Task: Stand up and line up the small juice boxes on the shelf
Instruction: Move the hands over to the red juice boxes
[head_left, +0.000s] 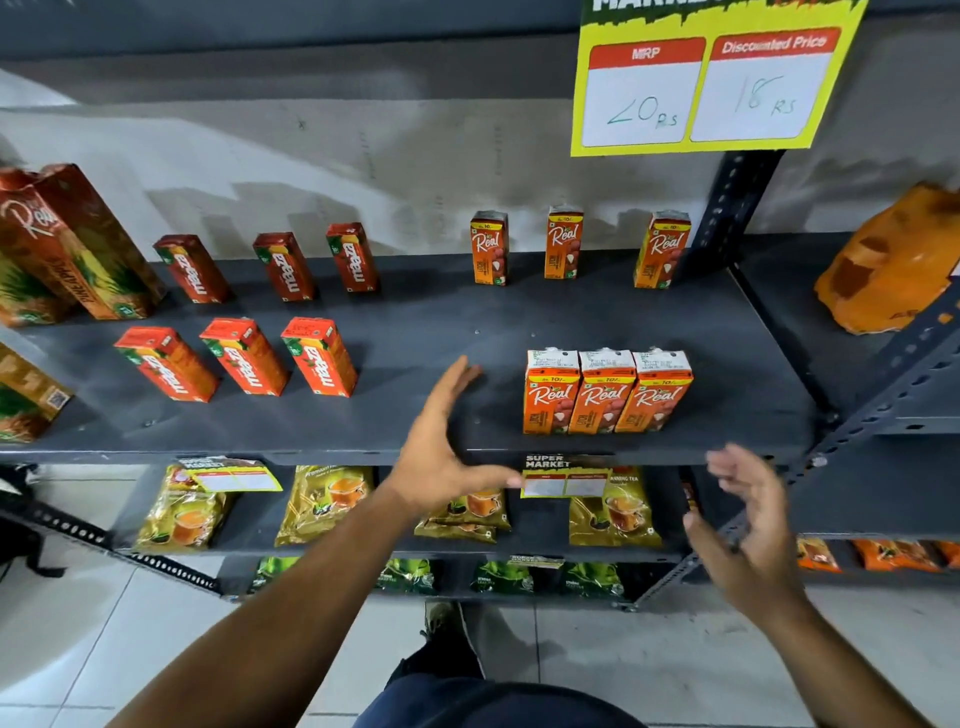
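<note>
Both bare hands reach toward the dark shelf (415, 322), neither holding anything. The left hand (441, 447) lies flat over the shelf's front edge, fingers straight and spread, thumb pointing toward the three front Real boxes (605, 392). Those three stand upright, touching side by side, near the shelf's front right. The right hand (748, 519) hovers below and in front of the shelf edge, fingers loosely curled and apart. Three more Real boxes (563, 242) stand spaced out along the shelf's back. Six Maaza boxes (244, 356) stand in two rows on the shelf's left half, well apart.
</note>
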